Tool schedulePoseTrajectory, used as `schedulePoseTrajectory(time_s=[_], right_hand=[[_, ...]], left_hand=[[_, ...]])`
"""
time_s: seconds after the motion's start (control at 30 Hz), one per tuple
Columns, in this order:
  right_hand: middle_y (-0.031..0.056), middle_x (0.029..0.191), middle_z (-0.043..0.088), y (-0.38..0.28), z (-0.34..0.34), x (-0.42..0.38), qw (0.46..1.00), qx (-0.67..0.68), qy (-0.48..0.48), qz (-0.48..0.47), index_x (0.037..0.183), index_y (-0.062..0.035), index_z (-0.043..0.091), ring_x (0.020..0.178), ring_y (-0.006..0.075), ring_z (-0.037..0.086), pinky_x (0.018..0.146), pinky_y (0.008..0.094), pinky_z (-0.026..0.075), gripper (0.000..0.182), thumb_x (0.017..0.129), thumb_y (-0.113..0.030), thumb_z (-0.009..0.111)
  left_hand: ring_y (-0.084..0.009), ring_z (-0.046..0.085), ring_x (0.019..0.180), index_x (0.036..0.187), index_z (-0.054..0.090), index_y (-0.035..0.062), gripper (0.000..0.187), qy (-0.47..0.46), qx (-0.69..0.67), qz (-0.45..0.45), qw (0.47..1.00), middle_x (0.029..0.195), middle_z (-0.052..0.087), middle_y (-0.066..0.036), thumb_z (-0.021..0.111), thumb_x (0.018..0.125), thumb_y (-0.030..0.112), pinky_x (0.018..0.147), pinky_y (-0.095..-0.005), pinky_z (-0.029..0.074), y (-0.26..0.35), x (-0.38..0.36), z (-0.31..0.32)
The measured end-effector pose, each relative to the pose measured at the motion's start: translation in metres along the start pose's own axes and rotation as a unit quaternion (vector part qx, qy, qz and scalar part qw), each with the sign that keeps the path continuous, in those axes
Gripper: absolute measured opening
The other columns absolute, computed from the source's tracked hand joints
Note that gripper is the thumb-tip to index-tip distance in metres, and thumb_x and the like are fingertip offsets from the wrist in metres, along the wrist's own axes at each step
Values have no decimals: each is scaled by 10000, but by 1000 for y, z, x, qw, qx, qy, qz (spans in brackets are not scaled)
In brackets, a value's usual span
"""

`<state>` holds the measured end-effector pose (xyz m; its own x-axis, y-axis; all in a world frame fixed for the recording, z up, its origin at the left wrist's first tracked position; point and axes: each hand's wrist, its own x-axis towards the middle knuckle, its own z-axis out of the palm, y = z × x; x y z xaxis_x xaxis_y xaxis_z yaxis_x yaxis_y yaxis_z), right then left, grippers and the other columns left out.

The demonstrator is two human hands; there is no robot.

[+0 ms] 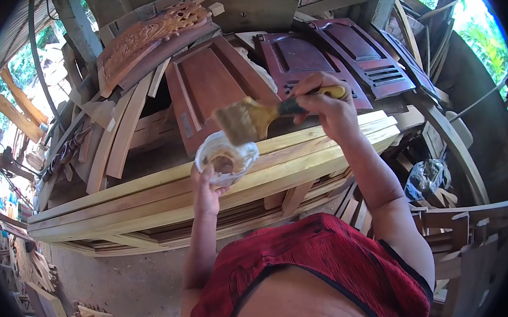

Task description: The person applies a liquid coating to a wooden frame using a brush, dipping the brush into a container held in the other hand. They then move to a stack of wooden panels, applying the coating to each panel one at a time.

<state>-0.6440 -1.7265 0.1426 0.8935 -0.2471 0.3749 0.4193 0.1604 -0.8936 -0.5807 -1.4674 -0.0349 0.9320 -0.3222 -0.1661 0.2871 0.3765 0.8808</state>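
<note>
A wide paintbrush [241, 121] with a yellow and black handle is held up by my right hand [328, 103], its fingers closed round the handle. The bristles hang just above a whitish, crusted container [226, 158] with a brownish inside. My left hand [206, 188] grips that container from below and the left side. Below and behind both lies a stack of pale wooden frames [150, 195], stretching from left to right in front of me.
Dark red panelled doors [306, 60] and a brown panel [213, 85] lean behind the stack. A carved board [151, 42] rests at the back left. Loose planks [120, 138] stand at left. A plastic bag [427, 179] and more timber [464, 220] are at right.
</note>
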Motion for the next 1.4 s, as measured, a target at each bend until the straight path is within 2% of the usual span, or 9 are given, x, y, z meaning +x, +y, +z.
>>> schedulePoseTrajectory(time_s=[0.27,0.37,0.43,0.6,0.67,0.83,1.2,1.37,1.4], right_hand=[[38,805,583,32,-65,-4,955,-245,-158,49,822,23,616,684,113,591,561,251,490,116,724,-15,665],[151,729,551,45,-83,1,863,-464,-168,-104,711,17,579,637,268,551,600,357,444,134,641,-63,661],[142,718,574,48,-90,1,871,-426,-205,-134,700,1,590,635,287,580,584,367,457,87,660,-49,649],[120,727,600,50,-102,22,876,-376,-269,-134,706,10,599,559,240,597,525,321,475,41,715,-21,623],[91,755,610,44,-104,30,972,-145,-173,58,723,7,603,529,163,578,478,263,472,11,732,1,601],[106,843,625,32,-141,74,999,-49,-5,-14,802,-17,583,540,110,570,444,222,465,35,782,11,577],[45,659,544,113,-262,77,972,-173,99,126,794,-36,582,449,157,556,418,239,445,72,759,-94,560],[23,551,472,70,-434,88,937,-283,158,129,683,-91,517,397,116,443,330,237,337,35,685,-107,548],[35,537,445,68,-515,104,881,-423,197,80,687,-85,486,396,118,451,314,259,334,25,686,-87,511]], left_hand=[[-240,605,942,1405,171,173,858,-61,-11,-18,998,1157,545,-97,667,743,401,719,-466,477,-47,18,104],[-206,568,997,1384,202,152,878,-50,-49,-45,997,1156,516,-87,720,703,349,678,-428,478,-63,26,138],[-201,567,946,1374,227,88,909,-4,10,9,1000,1155,500,-110,742,669,343,606,-303,481,-59,21,162],[-245,557,999,1374,220,67,925,41,9,27,999,1164,491,-154,739,668,364,651,-320,511,-58,28,169],[-253,552,1012,1373,219,68,921,53,-8,29,998,1171,488,-161,735,673,369,656,-340,517,-63,30,159],[-261,535,1053,1362,242,106,848,122,-26,78,989,1221,446,-150,699,730,438,655,-390,532,-68,27,127],[-191,508,1058,1385,224,132,859,181,1,82,980,1230,447,-91,664,751,509,616,-304,507,-93,30,112],[-189,505,1062,1394,206,119,896,158,-13,85,984,1225,445,-92,664,741,527,640,-307,505,-89,31,111],[-189,506,1061,1396,202,113,909,154,-20,79,985,1227,441,-94,664,736,534,655,-311,507,-89,30,112]])
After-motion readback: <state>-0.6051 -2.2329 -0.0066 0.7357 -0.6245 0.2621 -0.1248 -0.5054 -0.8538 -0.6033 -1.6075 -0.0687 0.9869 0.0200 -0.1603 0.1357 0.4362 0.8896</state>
